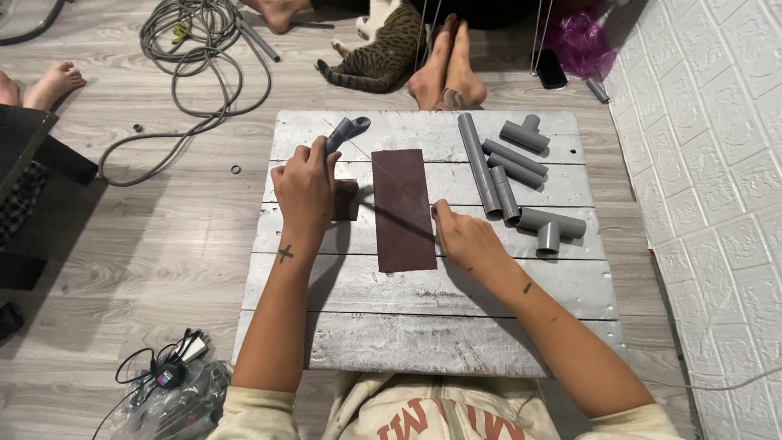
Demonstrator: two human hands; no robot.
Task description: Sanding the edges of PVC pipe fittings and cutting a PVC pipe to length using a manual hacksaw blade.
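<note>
In the middle of the frame lies a low board of whitewashed wooden planks (pixel 423 342), and the person's two bare arms reach up over it from the bottom edge. The left hand (pixel 307 189), left of centre, has its fingers curled tight around a grey pipe elbow fitting (pixel 349 130), whose open end sticks out toward the upper middle of the frame; just under that hand's fingers sits a small dark piece of sandpaper (pixel 347 200), touching or nearly touching them, though which one cannot be told. Right beside it, at the centre of the board, a long dark brown sheet of sandpaper (pixel 402 209) lies flat and upright in the frame. The right hand (pixel 461 236) rests just at the sheet's right edge with its fingers bent narrow and pressed to the board; whether it pinches anything cannot be told. In the upper right part of the board lie several straight grey pipe lengths (pixel 482 171) side by side, with one grey tee fitting (pixel 525 135) above them and another tee fitting (pixel 550 228) below, near the right hand. Beyond the board, at the top of the frame, a tabby cat (pixel 383 53) lies on the floor beside another person's bare feet (pixel 448 77), and a coiled grey hose (pixel 195 49) fills the upper left.
</note>
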